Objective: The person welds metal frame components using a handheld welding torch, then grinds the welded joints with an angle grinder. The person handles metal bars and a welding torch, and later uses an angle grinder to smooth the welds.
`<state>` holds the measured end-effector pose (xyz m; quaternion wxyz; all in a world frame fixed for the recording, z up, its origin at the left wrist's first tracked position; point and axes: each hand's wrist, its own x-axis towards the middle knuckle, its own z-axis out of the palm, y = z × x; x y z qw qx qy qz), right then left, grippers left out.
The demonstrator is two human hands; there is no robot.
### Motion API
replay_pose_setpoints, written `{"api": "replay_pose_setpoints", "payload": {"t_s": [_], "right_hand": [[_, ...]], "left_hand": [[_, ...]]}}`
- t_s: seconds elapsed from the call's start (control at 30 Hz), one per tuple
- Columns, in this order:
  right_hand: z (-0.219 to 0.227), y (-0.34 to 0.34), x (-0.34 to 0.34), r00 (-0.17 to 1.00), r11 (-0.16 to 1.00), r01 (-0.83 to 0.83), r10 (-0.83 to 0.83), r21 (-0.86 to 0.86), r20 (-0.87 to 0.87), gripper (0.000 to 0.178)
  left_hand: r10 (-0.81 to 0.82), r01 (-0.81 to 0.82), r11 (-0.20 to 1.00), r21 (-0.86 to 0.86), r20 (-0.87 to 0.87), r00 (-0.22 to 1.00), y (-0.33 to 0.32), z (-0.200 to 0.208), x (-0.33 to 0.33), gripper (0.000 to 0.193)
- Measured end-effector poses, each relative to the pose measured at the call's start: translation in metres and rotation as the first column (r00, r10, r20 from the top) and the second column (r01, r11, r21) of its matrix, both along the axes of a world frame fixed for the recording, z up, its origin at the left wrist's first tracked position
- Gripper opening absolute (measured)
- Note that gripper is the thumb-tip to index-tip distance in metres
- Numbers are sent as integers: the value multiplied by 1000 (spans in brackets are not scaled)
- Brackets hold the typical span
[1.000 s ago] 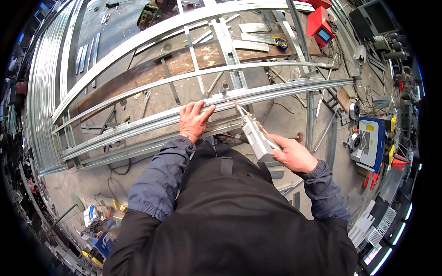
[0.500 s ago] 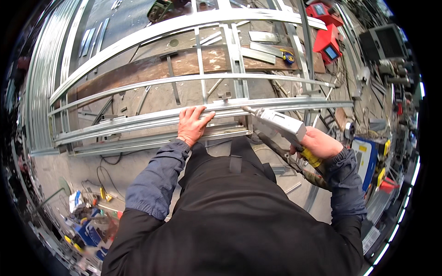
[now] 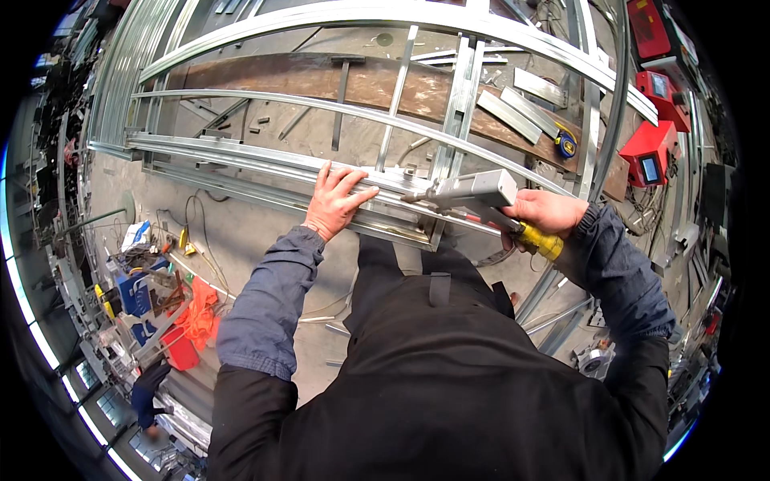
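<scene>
From the picture's centre, the near rail (image 3: 257,159) runs from 10 to 3 o'clock, with the left hand (image 3: 330,204) at 10, fingers spread and laid over it. The right hand (image 3: 547,213), at 3, is wrapped around the tool (image 3: 473,191), whose tip points to 9 o'clock at the rail; contact is unclear. Crosspieces (image 3: 397,96) already span the frame (image 3: 361,16) at 12, which looks largely laid out. Whether work at the tip is finished cannot be told.
</scene>
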<state>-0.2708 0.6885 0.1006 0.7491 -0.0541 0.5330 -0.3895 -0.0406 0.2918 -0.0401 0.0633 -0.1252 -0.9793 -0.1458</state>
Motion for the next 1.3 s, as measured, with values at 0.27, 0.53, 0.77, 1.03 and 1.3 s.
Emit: {"api": "replay_pose_setpoints", "payload": {"t_s": [0.27, 0.53, 0.77, 1.03, 1.3], "right_hand": [[-24, -3, -21, 990, 1000, -6, 5, 4, 143, 42], [-36, 1, -29, 973, 996, 49, -63, 68, 222, 45], [-39, 0, -31, 975, 997, 38, -52, 70, 217, 49], [-36, -1, -30, 986, 996, -10, -6, 92, 168, 48], [-38, 8, -29, 979, 998, -6, -6, 62, 202, 45]], "left_hand": [[10, -10, 999, -35, 16, 1000, 6, 2, -1, 45], [22, -22, 1000, -8, 15, 1000, 7, 0, -1, 51], [14, -12, 999, -47, 40, 999, 6, 5, -1, 46], [11, -9, 999, -52, 46, 999, 6, 5, -3, 50], [18, -15, 999, -51, 47, 999, 6, 0, 0, 53]]}}
